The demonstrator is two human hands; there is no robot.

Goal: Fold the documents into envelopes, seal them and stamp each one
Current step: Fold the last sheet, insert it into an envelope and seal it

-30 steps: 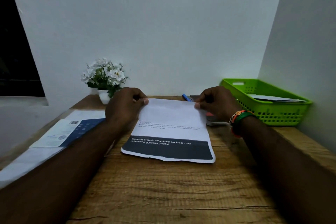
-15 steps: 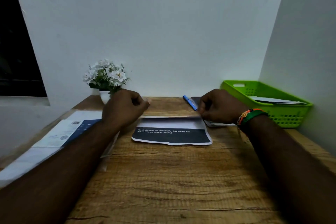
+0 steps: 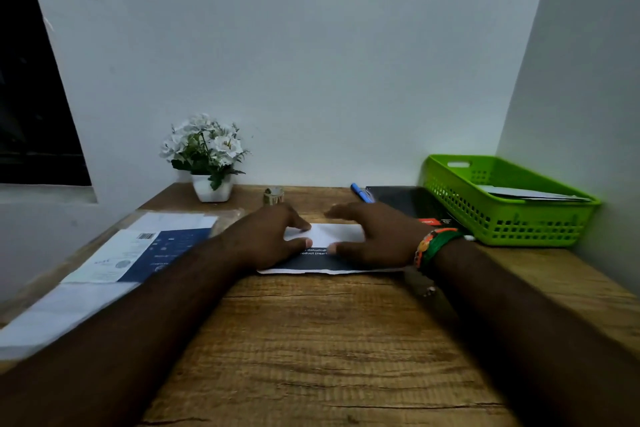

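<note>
On the wooden worktop (image 3: 311, 340), I am flattening the folded document (image 3: 325, 236), left hand (image 3: 266, 239) and right hand (image 3: 377, 239) splayed loose, grasping nothing; next likely needs an envelope.

A second ago you were holding the paper's (image 3: 323, 236) top edge up by its corners; since then you have brought that edge down toward you, and the sheet now lies folded on the counter (image 3: 311, 340). Your left hand (image 3: 268, 239) and right hand (image 3: 375, 239) have uncurled and now press flat on it.
</note>
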